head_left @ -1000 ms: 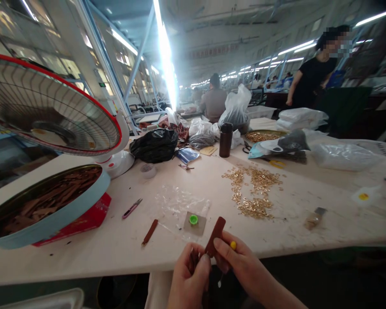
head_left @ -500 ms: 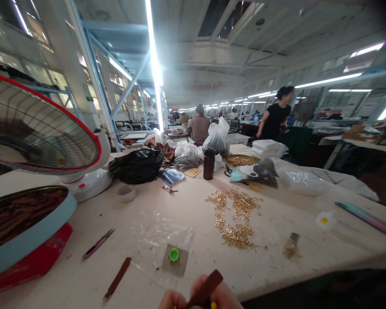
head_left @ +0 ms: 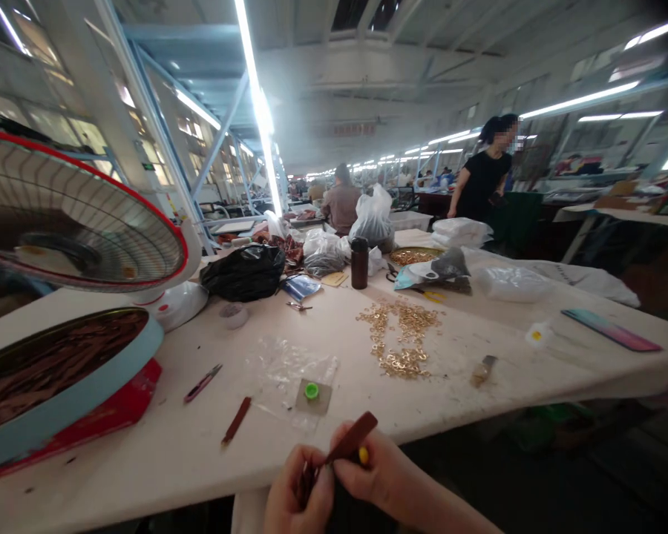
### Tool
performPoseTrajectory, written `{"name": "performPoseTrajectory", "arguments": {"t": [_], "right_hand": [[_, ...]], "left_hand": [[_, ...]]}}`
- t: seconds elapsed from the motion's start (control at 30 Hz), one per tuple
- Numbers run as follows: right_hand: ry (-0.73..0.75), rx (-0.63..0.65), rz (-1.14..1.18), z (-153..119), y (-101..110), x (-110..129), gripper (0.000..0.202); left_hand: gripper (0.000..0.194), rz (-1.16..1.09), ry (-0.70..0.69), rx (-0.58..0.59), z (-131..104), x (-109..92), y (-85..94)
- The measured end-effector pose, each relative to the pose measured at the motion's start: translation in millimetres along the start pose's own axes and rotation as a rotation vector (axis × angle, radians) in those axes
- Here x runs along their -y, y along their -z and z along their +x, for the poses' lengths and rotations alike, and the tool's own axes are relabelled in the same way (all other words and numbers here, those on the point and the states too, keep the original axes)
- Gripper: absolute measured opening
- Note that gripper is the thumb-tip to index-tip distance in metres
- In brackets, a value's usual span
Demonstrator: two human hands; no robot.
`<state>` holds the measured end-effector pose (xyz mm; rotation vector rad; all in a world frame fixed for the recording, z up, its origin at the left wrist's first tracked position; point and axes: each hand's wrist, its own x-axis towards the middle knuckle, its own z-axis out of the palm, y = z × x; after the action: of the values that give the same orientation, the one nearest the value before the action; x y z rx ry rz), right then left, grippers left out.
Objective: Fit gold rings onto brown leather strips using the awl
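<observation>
My two hands meet at the table's near edge. My left hand [head_left: 281,498] is closed, with dark brown strip material showing between its fingers. My right hand [head_left: 381,475] pinches a flat brown leather strip [head_left: 357,436], whose rounded free end points up and to the right. The strip's lower end runs in between the fingertips of both hands, where details are hidden. A small yellow tip [head_left: 364,455] sticks out of my right hand; the rest of that object is covered. Another brown strip [head_left: 237,421] with a metallic end lies on the table to the left.
Gold metal rings [head_left: 404,334] lie in loose piles. Nearby are a green cap [head_left: 311,391] on a grey square, thread snips [head_left: 203,383], a clear plastic bag [head_left: 278,371], a tray rim [head_left: 89,393] around brown strips, a fan [head_left: 89,215], a dark bottle [head_left: 359,263] and a phone [head_left: 609,330].
The view has tipped downward, so more of my hands and forearm shows. Both hands still hold the strip work together. The person in black at the back has shifted slightly.
</observation>
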<state>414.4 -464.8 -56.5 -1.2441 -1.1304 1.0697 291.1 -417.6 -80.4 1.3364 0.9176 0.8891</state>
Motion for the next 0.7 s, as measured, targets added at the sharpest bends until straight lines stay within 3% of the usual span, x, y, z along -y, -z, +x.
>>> {"name": "performPoseTrajectory", "arguments": {"t": [0.1, 0.2, 0.3, 0.37, 0.5, 0.7], "right_hand": [[-0.019, 0.012, 0.071, 3, -1, -15, 0.023], [-0.075, -0.076, 0.117, 8, 2, -28, 0.039], [-0.085, -0.067, 0.037, 12, 1, -35, 0.040], [-0.087, -0.007, -0.026, 14, -2, -37, 0.037], [-0.084, 0.069, -0.125, 16, -4, -39, 0.030], [-0.099, 0.134, -0.215, 19, -7, -37, 0.021]], "left_hand": [[0.024, 0.259, -0.047, -0.122, 21, 13, 32.3], [0.021, 0.456, -0.034, -0.303, 54, 23, 87.1], [0.016, 0.536, 0.053, -0.473, 83, 32, 137.4], [0.015, 0.549, 0.111, -0.530, 96, 37, 156.5], [0.012, 0.441, 0.137, -0.567, 100, 40, 157.8], [0.030, 0.111, 0.010, -0.530, 92, 26, 115.6]]}}
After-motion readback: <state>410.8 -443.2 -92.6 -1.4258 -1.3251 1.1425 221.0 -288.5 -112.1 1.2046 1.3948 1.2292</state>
